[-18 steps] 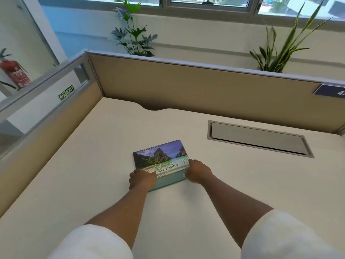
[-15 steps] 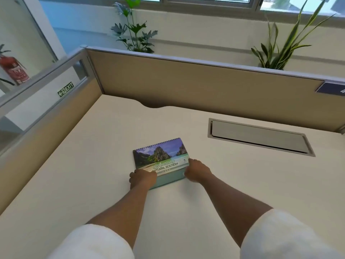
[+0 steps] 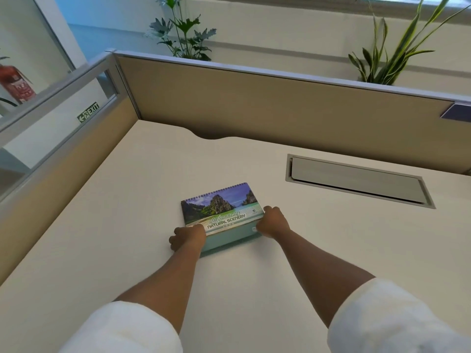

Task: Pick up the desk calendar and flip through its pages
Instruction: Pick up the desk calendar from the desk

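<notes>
The desk calendar (image 3: 222,212) sits on the worktop (image 3: 127,225) between the left hand (image 3: 188,237) and right hand (image 3: 272,222), each grip closed on a near corner.

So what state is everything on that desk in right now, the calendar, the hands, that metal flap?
desk calendar: closed, cover showing, resting on the desk
left hand: gripping the calendar's near left corner
right hand: gripping its near right corner
cable flap: closed
</notes>
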{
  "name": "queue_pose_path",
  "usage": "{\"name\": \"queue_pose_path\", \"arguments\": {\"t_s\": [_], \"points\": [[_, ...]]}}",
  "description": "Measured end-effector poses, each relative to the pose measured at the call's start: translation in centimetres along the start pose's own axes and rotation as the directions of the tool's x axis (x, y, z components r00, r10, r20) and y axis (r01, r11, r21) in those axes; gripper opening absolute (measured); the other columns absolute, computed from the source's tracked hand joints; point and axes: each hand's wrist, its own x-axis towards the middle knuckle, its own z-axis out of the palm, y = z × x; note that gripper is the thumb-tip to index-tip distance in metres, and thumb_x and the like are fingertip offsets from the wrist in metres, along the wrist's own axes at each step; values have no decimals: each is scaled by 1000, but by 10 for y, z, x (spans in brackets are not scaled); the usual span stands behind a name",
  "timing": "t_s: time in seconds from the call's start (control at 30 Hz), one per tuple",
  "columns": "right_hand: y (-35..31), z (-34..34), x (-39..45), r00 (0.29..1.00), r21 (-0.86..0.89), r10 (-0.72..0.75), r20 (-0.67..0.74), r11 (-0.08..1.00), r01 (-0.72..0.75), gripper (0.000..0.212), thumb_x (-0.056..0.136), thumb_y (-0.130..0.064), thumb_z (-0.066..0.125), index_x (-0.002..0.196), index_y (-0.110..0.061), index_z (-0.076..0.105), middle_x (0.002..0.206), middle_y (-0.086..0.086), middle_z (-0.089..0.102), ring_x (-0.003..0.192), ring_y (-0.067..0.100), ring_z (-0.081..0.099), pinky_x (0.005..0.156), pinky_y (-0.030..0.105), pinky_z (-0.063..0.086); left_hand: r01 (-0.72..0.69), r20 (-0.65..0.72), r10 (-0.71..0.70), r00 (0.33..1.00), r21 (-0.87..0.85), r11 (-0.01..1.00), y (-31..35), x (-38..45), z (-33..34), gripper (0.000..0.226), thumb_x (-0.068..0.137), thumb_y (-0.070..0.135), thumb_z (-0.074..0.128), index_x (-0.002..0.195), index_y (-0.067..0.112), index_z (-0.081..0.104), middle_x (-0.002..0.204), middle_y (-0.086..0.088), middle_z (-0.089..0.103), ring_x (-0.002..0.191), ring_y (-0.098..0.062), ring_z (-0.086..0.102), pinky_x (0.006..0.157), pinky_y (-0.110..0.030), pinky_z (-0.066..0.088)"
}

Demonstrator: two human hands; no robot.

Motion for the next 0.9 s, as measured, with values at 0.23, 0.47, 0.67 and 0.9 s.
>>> {"name": "queue_pose_path", "arguments": {"t_s": [0.23,0.47,0.67,0.9], "points": [[-3,-8,7,987,338,90,133,932,-131,34,77,-1,72,110,4,64,106,16,64,90,28,60,70,31,48,62,38,-53,998,-307,950,0,-1,-9,49,86,29,48,128,4,47,126,-18,54,109,-34,56,90,-40,51],[-1,-15,10,997,338,38,67,939,-58,24,71,2,76,95,2,72,100,18,73,89,30,69,80,34,56,-60,-5,62,998,-337,940,0,4,-20,61,87,61,32,103,9,61,102,-14,67,90,-33,62,79,-37,51],[-7,-20,6,994,269,18,-110,963,12,37,70,-8,77,103,-8,61,105,13,67,99,31,62,79,37,55,-130,-19,137,990,-463,877,16,-4,-33,77,78,83,17,86,19,60,94,-8,65,84,-27,61,86,-40,49],[-8,-16,4,962,253,-50,-269,960,121,23,82,-3,49,99,-7,65,97,16,70,76,29,58,64,31,48,2,167,173,971,-725,689,31,-11,-40,82,83,79,24,137,23,49,141,-3,51,129,-27,46,112,-41,32]]}}
